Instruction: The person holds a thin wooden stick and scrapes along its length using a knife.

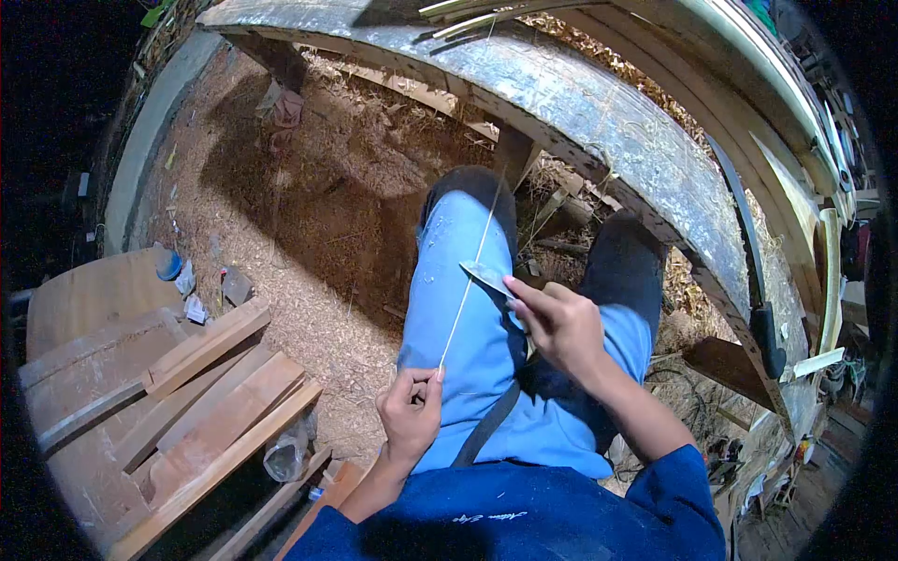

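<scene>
My left hand (pixel 410 413) pinches the lower end of a thin pale wooden strip (pixel 456 324) between thumb and fingertips. The strip slants upward across my blue trouser leg and past my knee. In my right hand (pixel 564 329) is a small knife (pixel 486 280), its handle hidden in my closed fingers. The blade points up and left and lies across the strip about midway along it. Whether the edge bites into the strip is too small to tell. Tiny pale shavings are stuck to the trouser leg (pixel 440 248) near my knee.
A worn wooden bench (pixel 561 98) curves across the far side and right. On it lie long strips (pixel 486 17) and a long dark blade with a black handle (pixel 769 338). Wooden planks (pixel 229 407) are stacked at left beside a clear plastic cup (pixel 285 460). Shavings (pixel 318 280) cover the ground.
</scene>
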A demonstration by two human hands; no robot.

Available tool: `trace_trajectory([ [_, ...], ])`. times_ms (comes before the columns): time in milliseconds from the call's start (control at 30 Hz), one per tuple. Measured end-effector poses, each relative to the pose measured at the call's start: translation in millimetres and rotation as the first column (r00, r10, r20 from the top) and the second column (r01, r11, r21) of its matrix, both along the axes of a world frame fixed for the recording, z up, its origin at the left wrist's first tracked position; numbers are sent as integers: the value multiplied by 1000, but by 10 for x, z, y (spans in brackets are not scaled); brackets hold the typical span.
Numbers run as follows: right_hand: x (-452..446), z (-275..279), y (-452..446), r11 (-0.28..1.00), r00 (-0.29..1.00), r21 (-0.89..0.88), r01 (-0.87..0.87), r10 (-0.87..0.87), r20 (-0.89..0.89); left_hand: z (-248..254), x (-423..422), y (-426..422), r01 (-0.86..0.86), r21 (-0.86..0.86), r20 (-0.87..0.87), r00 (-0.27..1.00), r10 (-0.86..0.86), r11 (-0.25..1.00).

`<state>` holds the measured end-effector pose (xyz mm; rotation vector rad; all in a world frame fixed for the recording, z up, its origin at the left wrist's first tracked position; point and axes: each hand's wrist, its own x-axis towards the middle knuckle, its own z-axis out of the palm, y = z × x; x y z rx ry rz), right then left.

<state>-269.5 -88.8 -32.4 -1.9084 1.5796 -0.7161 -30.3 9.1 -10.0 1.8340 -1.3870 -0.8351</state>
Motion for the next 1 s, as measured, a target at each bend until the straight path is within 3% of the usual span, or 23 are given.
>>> trace_trajectory([
  [67, 9, 28, 150, 982, 981, -10, -188, 188, -45, -4, 4, 46, -7, 10, 0, 1000, 7, 1000],
  [100, 30, 93, 235, 953, 936, 41, -300, 302, -181, -4, 13, 71, -13, 18, 0, 1000, 13, 1000],
  [133, 66, 157, 240, 946, 935, 34, -323, 324, -141, -8, 27, 100, -7, 18, 1, 1000, 7, 1000],
  [233, 4, 19, -24, 999, 999, -13, -34, 34, 16, -8, 63, 166, -37, 43, -23, 999, 38, 998],
  [267, -7, 21, -84, 1000, 999, -22, -15, 14, -34, 18, 74, 179, -23, 56, -11, 1000, 23, 998],
  [400, 64, 173, 146, 956, 949, -18, -294, 290, -121, 21, 118, 267, 0, 47, -11, 1000, 0, 999],
  [467, 2, 33, 80, 980, 979, -31, -198, 196, -48, 92, 127, 292, 17, 29, 14, 1000, -17, 999],
  [533, -61, 14, -163, 999, 1000, -43, 15, -16, -6, 114, 129, 332, 19, 14, 38, 999, -20, 1000],
  [567, -52, 54, -175, 998, 998, -57, -4, 0, -64, 113, 152, 363, 33, 25, 46, 998, -34, 999],
  [600, -40, 18, -97, 994, 997, -77, -82, 83, 7, 108, 173, 380, 52, 33, 57, 997, -54, 998],
  [667, 21, 199, 42, 949, 945, -51, -311, 303, -125, 76, 203, 433, 53, 19, 68, 996, -54, 998],
  [733, 7, 130, -28, 953, 948, -41, -301, 294, -123, 83, 237, 459, 59, 4, 74, 995, -59, 998],
  [800, -50, -55, -274, 992, 1000, -124, 9, -11, -12, 107, 263, 492, 6, 141, 24, 1000, -10, 990],
  [833, -69, -40, -307, 993, 997, -112, 20, -28, -66, 102, 254, 516, 0, 142, 22, 1000, -3, 990],
  [867, -58, 1, -261, 993, 998, -114, 16, -23, -65, 95, 251, 526, 8, 137, 26, 1000, -12, 991],
  [933, -27, 92, -99, 971, 968, -25, -236, 232, -99, 94, 276, 538, 23, 130, 32, 999, -27, 991],
  [1000, -23, 94, -144, 969, 959, 1, -248, 245, -142, 100, 323, 572, 31, 149, 39, 999, -38, 988],
])
